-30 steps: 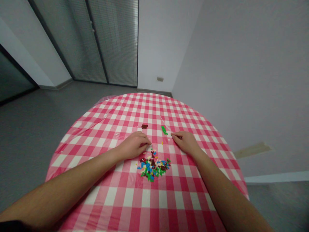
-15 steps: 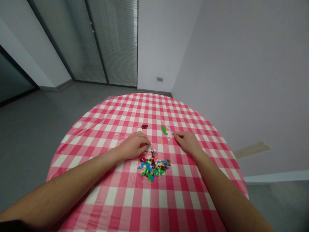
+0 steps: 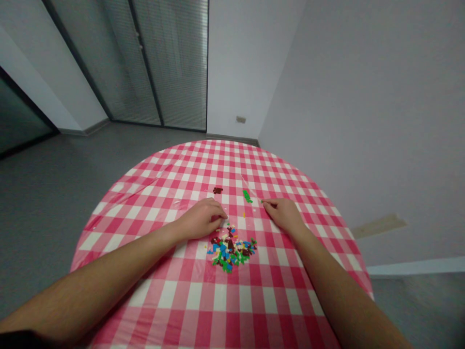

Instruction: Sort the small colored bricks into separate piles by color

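A plain grey wall fills the right side of your view. Before you spreads a rounded worktop covered in a red-and-white checked cloth, and past it, to the far left, stands a glass partition with slatted blinds over grey floor. Your left forearm and right forearm reach in from the two near corners.

Your left grip is curled, fingertips pointing down just beyond the far left edge of the pile; you can't tell from here whether anything is held in it. Your right grip is pinched at the fingertips, farther right on the cloth.

The pile of small pieces, mixed blue, green, brown, white, yellow and red, lies on the near side, between your forearms. Farther off, a green cluster lies just left of your right fingertips, and a brown cluster sits beyond your left grip. A yellow piece lies between your two grips. Tiniest is the small green piece grasped in your right fingertips, its shape too small to make out.
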Available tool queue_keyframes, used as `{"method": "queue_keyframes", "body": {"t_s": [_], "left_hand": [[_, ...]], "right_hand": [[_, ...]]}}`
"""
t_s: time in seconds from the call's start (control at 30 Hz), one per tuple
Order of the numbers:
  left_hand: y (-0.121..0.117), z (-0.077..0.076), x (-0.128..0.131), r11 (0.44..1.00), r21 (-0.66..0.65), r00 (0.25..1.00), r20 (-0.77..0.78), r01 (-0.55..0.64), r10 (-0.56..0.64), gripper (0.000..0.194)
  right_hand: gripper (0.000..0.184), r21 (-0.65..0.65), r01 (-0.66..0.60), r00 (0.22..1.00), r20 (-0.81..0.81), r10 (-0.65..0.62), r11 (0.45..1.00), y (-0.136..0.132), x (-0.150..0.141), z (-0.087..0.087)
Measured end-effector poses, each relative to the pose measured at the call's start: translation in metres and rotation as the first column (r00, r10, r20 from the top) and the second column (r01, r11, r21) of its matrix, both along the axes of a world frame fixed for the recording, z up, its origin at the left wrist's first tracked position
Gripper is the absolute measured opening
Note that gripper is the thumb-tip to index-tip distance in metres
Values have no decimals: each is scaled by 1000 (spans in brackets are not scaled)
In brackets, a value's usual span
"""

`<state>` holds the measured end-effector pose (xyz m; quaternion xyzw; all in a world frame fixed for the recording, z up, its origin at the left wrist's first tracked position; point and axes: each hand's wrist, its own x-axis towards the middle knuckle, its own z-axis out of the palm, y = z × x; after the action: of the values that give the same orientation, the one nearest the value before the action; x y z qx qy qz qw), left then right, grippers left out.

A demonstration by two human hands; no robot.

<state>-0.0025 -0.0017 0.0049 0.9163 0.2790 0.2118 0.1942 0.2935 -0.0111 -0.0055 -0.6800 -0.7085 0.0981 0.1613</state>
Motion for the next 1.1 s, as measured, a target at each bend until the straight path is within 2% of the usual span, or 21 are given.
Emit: {"method": "queue_keyframes", "body": {"t_s": [0.17,0.37,0.6,0.87,1.1], "left_hand": [[0,0,0,1000,-11,1000,-1,-3,3,23],[0,-1,-1,1000,-17,1000,19,9,-9,24],[0,-1,0,1000,-10,1000,30,5,-4,24],[0,-1,0,1000,-7,1000,10,13,-13,22],[-3,-7,4,997,8,997,-19,71,-71,21]], "right_hand": [[34,-34,7,999,53,-5,999,-2,-3,5],[36,39,-23,988,153,17,999,-5,-9,8],[33,60,-46,993,111,39,997,-3,-8,1],[34,72,-146,987,84,140,987,-1,-14,-4],[34,133,-197,980,61,190,971,-1,-21,-7]]}}
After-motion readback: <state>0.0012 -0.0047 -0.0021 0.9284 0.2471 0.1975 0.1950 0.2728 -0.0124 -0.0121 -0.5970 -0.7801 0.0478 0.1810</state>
